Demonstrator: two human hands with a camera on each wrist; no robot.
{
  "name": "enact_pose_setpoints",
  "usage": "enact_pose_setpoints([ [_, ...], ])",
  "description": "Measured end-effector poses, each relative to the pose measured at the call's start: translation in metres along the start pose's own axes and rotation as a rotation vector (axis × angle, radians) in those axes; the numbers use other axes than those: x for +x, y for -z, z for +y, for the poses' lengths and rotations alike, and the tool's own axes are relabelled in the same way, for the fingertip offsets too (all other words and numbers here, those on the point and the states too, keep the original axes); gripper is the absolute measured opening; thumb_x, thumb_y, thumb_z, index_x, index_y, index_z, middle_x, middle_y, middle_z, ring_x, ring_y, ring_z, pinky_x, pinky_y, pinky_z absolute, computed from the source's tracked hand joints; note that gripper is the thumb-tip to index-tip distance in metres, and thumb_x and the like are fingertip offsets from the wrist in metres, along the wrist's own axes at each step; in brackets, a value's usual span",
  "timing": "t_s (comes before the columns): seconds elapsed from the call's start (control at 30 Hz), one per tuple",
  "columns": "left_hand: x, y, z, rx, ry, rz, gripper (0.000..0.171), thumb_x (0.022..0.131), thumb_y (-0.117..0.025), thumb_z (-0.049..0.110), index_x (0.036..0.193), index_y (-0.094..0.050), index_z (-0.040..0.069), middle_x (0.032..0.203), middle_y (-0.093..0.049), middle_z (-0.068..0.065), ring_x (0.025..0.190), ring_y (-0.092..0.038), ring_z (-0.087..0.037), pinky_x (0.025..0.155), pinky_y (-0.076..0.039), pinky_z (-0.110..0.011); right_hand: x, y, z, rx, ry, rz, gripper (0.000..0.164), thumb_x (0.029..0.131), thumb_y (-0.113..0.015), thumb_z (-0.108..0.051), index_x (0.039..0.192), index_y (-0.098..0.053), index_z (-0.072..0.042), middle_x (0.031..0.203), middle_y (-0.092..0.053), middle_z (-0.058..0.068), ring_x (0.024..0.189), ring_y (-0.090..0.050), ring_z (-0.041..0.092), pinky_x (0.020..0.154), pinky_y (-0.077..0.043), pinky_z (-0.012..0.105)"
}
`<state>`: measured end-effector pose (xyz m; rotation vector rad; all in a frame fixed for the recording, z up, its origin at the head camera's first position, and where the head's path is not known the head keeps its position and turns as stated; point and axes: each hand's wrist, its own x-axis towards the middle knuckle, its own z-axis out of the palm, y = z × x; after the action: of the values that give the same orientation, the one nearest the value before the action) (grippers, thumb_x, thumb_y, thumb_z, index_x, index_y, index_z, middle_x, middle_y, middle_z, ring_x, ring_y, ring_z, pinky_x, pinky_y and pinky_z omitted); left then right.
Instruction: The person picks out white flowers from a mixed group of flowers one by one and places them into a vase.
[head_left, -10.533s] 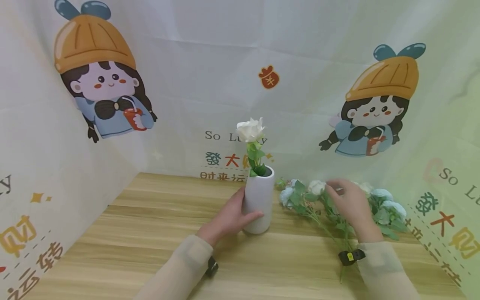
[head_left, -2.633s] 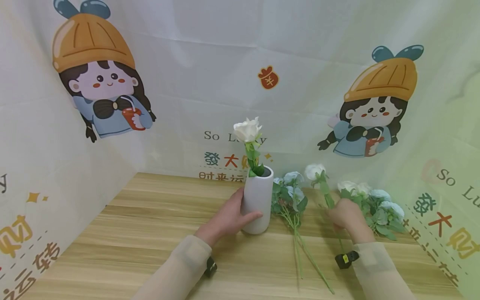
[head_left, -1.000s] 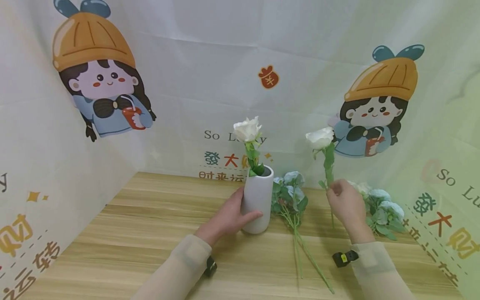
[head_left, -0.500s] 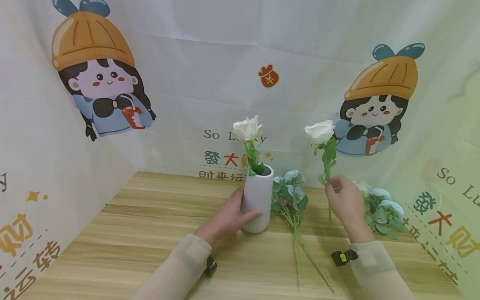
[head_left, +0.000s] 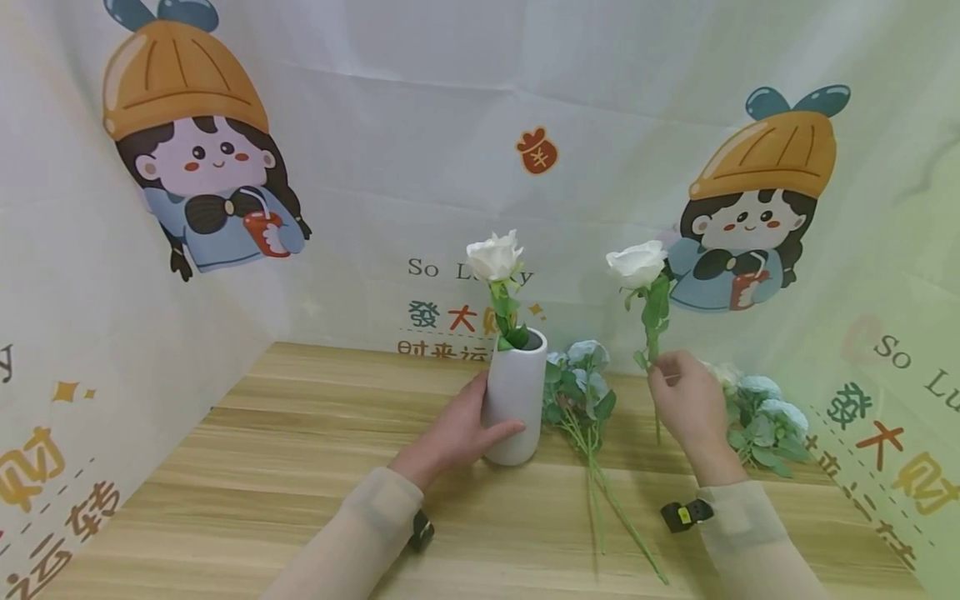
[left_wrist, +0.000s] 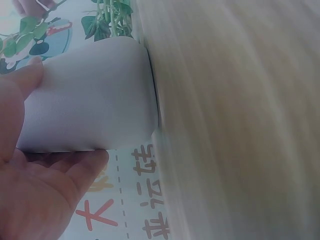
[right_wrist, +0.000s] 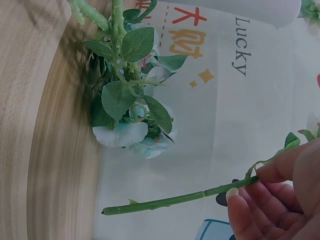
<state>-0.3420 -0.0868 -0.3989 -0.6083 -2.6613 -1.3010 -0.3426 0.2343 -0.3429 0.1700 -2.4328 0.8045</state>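
Note:
A white vase (head_left: 516, 400) stands upright on the wooden table, one white rose (head_left: 495, 258) in its mouth. My left hand (head_left: 457, 429) grips the vase's lower left side, the thumb across its front; in the left wrist view the fingers curl around the wall. To the right of the vase, my right hand (head_left: 688, 404) pinches a second white rose (head_left: 637, 265) by its green stem (right_wrist: 170, 201). This rose is held upright, bloom at the top. The right wrist view shows thumb and fingertips on the stem, its cut end hanging free below them.
Pale blue flowers (head_left: 588, 387) lie just right of the vase, their long stems pointing to the table's front. More blue flowers (head_left: 772, 417) and a white bloom (head_left: 723, 375) lie beyond the right hand. A printed cloth (head_left: 360, 183) hangs behind the table (head_left: 300, 450).
The right hand, which was among the flowers, has pulled out the white rose, raised it upright and drifted slightly left. Blue flowers lie closer to the vase. The left hand keeps its place.

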Motion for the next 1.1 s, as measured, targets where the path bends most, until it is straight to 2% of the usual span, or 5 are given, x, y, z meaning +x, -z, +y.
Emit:
enact_pose_setpoints([
  [0.23,0.001,-0.001,-0.001,0.004,-0.007,0.000,0.094,0.087,-0.075,0.048,0.154,-0.022,0.009,0.140,-0.043,-0.010,0.122,-0.045,-0.021,0.104,-0.041,-0.047,0.000,0.001,0.000,0.008,-0.006,0.003,0.029,0.102,-0.050,-0.023,0.115,-0.063,-0.001,0.105,-0.067,0.018,0.090,-0.063,0.032,0.066,-0.055,0.052],
  [0.63,0.001,0.000,-0.001,-0.006,-0.008,-0.002,0.093,0.087,-0.076,0.044,0.154,-0.022,0.008,0.140,-0.043,-0.011,0.122,-0.045,-0.021,0.104,-0.042,-0.047,0.003,0.004,-0.011,0.073,0.029,0.043,0.030,0.102,-0.050,-0.019,0.121,-0.062,0.000,0.114,-0.065,0.018,0.095,-0.061,0.033,0.075,-0.054,0.054],
  [0.9,0.001,0.000,-0.002,0.000,0.000,-0.008,0.093,0.087,-0.075,0.047,0.153,-0.023,0.009,0.140,-0.044,-0.010,0.122,-0.045,-0.021,0.103,-0.042,-0.047,0.007,0.009,-0.038,0.149,0.061,0.115,0.026,0.099,-0.054,-0.016,0.118,-0.066,-0.003,0.110,-0.067,0.014,0.094,-0.061,0.029,0.078,-0.052,0.052],
  [1.1,0.001,0.000,-0.001,-0.008,-0.008,-0.004,0.093,0.087,-0.075,0.047,0.153,-0.022,0.009,0.140,-0.043,-0.011,0.121,-0.045,-0.021,0.103,-0.042,-0.047,0.011,0.009,-0.059,0.188,0.093,0.167,0.021,0.099,-0.058,-0.016,0.115,-0.067,-0.006,0.103,-0.069,0.009,0.087,-0.062,0.022,0.070,-0.053,0.044],
])
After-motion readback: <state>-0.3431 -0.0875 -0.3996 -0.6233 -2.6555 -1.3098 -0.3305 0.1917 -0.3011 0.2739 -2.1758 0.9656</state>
